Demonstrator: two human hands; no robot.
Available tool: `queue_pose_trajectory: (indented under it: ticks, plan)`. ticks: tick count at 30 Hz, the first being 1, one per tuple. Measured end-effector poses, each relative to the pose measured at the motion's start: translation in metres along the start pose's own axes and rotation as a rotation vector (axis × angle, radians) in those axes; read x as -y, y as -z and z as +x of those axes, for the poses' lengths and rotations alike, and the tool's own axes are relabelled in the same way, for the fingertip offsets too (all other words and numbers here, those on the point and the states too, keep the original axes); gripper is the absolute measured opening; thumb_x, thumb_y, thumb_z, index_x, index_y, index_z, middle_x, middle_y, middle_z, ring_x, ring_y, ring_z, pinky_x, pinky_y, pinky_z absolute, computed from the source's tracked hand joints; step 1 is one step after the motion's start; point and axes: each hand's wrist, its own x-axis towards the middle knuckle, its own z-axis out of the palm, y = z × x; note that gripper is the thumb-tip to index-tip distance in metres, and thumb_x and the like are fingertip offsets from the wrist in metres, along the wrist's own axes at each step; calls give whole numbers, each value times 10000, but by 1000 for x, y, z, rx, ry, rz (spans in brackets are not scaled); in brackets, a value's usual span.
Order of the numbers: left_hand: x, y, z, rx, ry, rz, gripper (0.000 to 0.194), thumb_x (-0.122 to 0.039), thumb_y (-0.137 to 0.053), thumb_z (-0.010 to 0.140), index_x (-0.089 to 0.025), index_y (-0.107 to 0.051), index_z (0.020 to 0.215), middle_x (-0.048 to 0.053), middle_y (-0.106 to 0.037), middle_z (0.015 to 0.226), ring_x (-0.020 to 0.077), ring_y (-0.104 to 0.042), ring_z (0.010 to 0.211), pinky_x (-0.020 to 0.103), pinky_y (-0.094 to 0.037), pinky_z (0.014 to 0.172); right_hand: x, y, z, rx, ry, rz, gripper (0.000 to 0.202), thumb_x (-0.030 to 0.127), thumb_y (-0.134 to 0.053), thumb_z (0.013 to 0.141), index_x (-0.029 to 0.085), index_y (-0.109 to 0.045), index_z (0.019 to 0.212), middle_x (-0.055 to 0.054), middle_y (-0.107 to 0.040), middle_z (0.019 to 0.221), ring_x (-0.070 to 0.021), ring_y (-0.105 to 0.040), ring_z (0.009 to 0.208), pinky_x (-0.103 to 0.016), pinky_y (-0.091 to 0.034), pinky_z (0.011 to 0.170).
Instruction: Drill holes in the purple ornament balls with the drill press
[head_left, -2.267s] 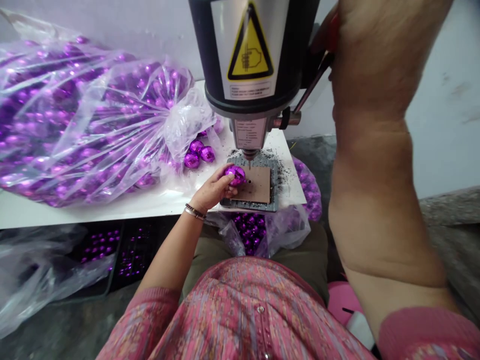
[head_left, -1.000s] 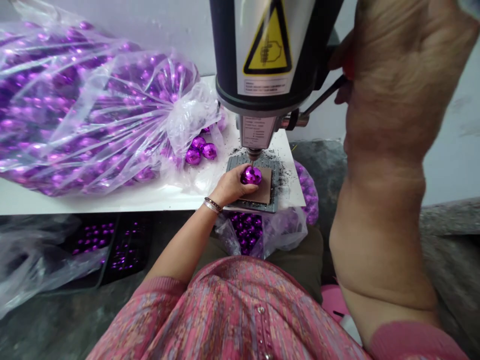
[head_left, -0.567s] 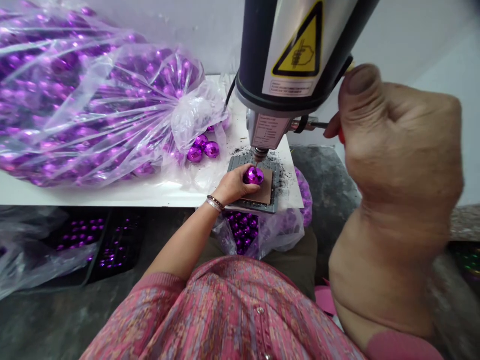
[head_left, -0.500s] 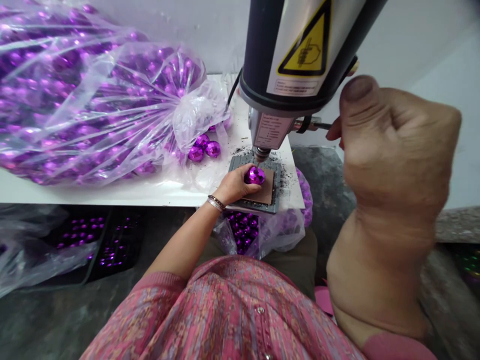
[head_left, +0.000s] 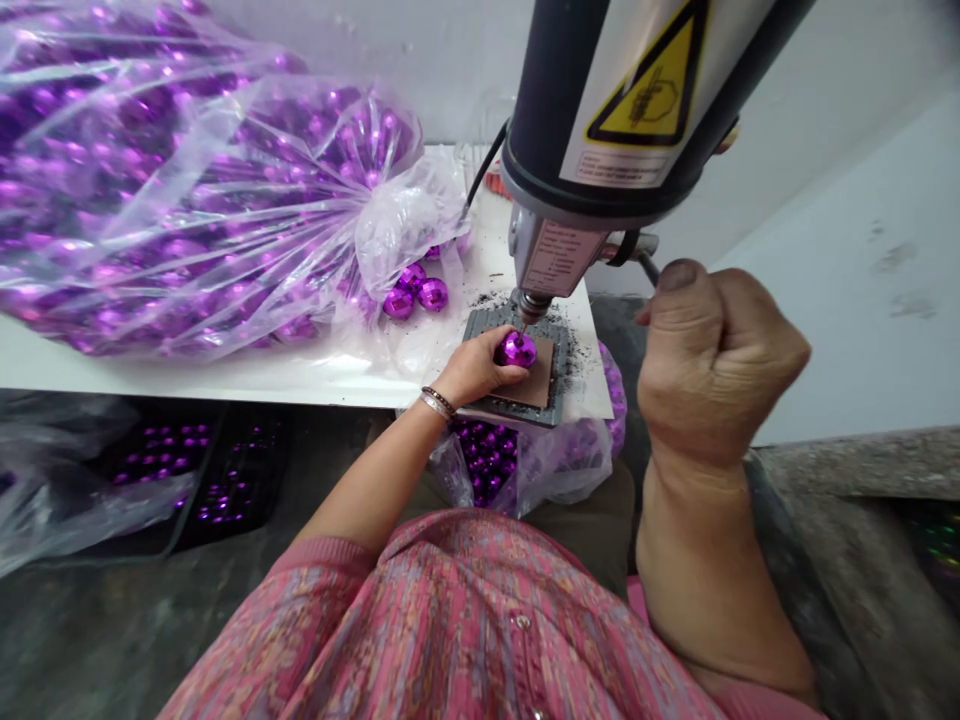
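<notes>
My left hand (head_left: 476, 368) is closed around a shiny purple faceted ball (head_left: 519, 350), holding it on a brown square board (head_left: 534, 378) that lies on the grey base plate (head_left: 484, 325) of a drill press (head_left: 600, 130). The thin bit under the drill chuck (head_left: 533, 303) comes down to the top of the ball; whether it has entered cannot be made out. My right hand (head_left: 712, 360) is a fist around the drill press's feed lever (head_left: 648, 262), whose end is hidden in the fingers.
A big clear plastic bag (head_left: 180, 200) full of purple balls lies on the white table (head_left: 150, 378). Several loose balls (head_left: 433, 294) sit by its gathered neck. Dark shavings surround the base plate. An open bag of balls (head_left: 489, 470) hangs below the table edge; dark crates (head_left: 225, 490) stand at left.
My right hand has come down and to the left with the feed lever. The left hand still holds the ball under the bit, and the view has shifted slightly.
</notes>
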Motion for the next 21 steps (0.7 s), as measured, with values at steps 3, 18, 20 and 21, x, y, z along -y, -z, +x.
queue_pose_trajectory:
  ticks: [3,18,20,21]
  plan:
    - [1,-1,-1,1,-9,4,658,-295,-788,743,-206,-588,1364,49,-706,1280,231,-649,1172,301,-474,1007,-4,-4,-2,-40,63,-58,560,498,-381,977,80,-503,625,-4,-473,598,16,-401,608,-169,-266,636]
    - [7,-6,0,-17,-30,-24,636,-338,-783,735,-203,-608,1331,45,-724,1215,226,-667,1105,289,-480,962,-20,-15,-16,-136,191,-152,442,380,-371,996,125,-449,644,-18,-465,609,-34,-412,630,-225,-286,664]
    - [8,-6,0,-21,-33,-20,641,-339,-783,736,-204,-605,1338,47,-724,1215,224,-668,1100,290,-481,959,-22,-16,-18,-145,197,-156,413,365,-374,994,130,-459,664,-22,-475,625,-40,-430,646,-231,-297,675]
    - [8,-7,0,-22,-33,-19,641,-339,-783,737,-205,-605,1338,46,-724,1213,223,-668,1097,291,-482,958,-23,-16,-19,-146,196,-159,404,362,-374,993,132,-462,672,-25,-478,633,-43,-437,653,-233,-301,679]
